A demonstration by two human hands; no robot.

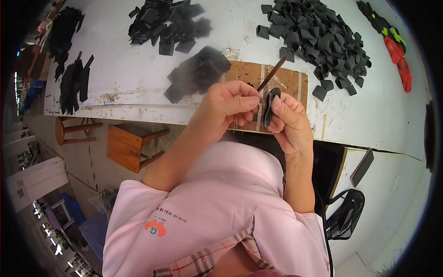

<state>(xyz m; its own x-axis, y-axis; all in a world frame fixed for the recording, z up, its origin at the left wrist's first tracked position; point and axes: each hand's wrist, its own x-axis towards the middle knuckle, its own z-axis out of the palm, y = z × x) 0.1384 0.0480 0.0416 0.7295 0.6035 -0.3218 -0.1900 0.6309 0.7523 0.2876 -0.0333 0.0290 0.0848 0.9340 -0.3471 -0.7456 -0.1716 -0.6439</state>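
My left hand (234,105) is closed, thumb and forefinger pinched together over the near part of a brown board (295,83). What lies between those fingertips is hidden. A dark brown stick (273,73) slants up and right from beside them; whether I hold it or it stands on the board, I cannot tell. Close by, my right hand (291,121) grips a small folded black fabric piece (272,108) between thumb and fingers. Just left of the board lies a loose pile of flat black fabric pieces (198,74), blurred in part.
A large heap of black fabric loops (318,37) covers the far right of the white table (120,83). Further black pieces (166,23) lie at the back, with black strips (74,87) on the left. Red and black items (394,48) rest at far right. A wooden stool (127,147) stands below.
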